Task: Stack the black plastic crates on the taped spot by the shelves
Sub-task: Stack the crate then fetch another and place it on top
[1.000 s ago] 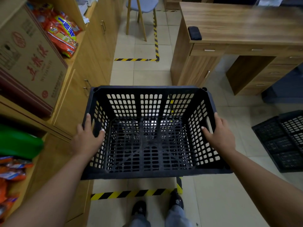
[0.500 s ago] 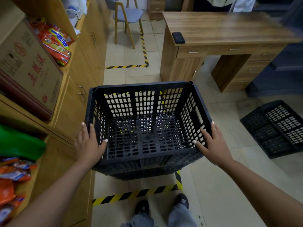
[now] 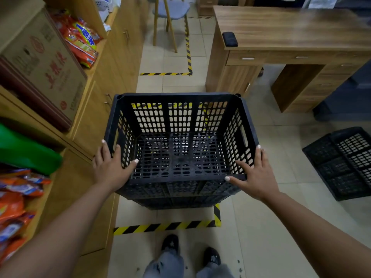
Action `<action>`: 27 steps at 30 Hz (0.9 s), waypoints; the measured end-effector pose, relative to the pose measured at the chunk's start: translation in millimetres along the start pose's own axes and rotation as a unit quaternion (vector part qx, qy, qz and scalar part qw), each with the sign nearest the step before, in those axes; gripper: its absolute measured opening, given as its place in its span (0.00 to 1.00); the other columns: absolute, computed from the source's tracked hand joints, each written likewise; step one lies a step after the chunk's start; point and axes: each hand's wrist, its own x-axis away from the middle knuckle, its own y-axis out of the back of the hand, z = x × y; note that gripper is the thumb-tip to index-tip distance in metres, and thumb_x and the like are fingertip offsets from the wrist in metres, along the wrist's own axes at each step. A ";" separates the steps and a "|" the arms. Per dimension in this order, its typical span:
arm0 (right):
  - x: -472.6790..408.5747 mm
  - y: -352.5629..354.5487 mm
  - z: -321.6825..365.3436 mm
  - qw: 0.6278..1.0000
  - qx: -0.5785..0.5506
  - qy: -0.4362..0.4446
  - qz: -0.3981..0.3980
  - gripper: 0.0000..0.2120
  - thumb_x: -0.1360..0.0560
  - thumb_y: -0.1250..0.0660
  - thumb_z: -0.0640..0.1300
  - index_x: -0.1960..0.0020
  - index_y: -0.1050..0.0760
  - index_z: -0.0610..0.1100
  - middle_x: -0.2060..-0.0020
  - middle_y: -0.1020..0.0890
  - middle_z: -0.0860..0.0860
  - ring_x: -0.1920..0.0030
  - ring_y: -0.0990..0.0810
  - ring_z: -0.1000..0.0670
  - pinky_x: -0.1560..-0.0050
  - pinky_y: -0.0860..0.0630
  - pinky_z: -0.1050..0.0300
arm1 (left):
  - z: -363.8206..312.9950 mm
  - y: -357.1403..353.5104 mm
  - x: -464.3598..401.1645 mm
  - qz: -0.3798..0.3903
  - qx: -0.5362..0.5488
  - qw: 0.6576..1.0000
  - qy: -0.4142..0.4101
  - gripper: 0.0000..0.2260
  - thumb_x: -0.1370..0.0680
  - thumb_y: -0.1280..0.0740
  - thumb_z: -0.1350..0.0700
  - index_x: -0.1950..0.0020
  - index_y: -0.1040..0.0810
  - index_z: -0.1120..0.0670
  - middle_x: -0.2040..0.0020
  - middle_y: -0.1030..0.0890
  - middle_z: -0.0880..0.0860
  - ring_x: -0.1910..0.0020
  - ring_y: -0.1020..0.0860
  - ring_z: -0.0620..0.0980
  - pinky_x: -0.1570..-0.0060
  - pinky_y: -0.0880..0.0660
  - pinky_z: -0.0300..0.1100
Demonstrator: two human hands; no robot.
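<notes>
The black crate (image 3: 176,137) stood upright and open-topped on another crate of the same kind, whose wall showed just below its near edge, the 2 stacked inside the yellow-and-black floor tape (image 3: 164,226) beside the wooden shelves (image 3: 112,63). The left hand (image 3: 110,167) lay flat against the crate's left wall near the front corner, fingers spread along the outside and the thumb hooked over the rim onto the inner mesh. The right hand (image 3: 257,173) rested at the front right corner in the same way, fingers splayed up the outer wall, thumb laid along the front rim; neither hand was closed around anything. More black crates (image 3: 345,161) lay on the tiles well off to the right, below a wooden desk (image 3: 291,31). The person's 2 dark shoes (image 3: 170,242) stood just behind the tape. Snack packets (image 3: 80,41) and a cardboard box (image 3: 46,63) filled the shelves on the left.
</notes>
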 end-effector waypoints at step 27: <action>-5.2 6.3 -1.3 1.000 0.029 0.001 0.010 0.49 0.39 0.61 0.82 0.31 0.32 0.56 0.25 0.63 0.39 0.26 0.69 0.41 0.27 0.62 0.42 | 4.2 -5.5 8.9 -0.023 -0.003 0.999 -0.033 0.39 0.29 0.59 0.29 0.25 0.37 0.48 0.22 0.59 0.61 0.24 0.59 0.60 0.27 0.54 0.57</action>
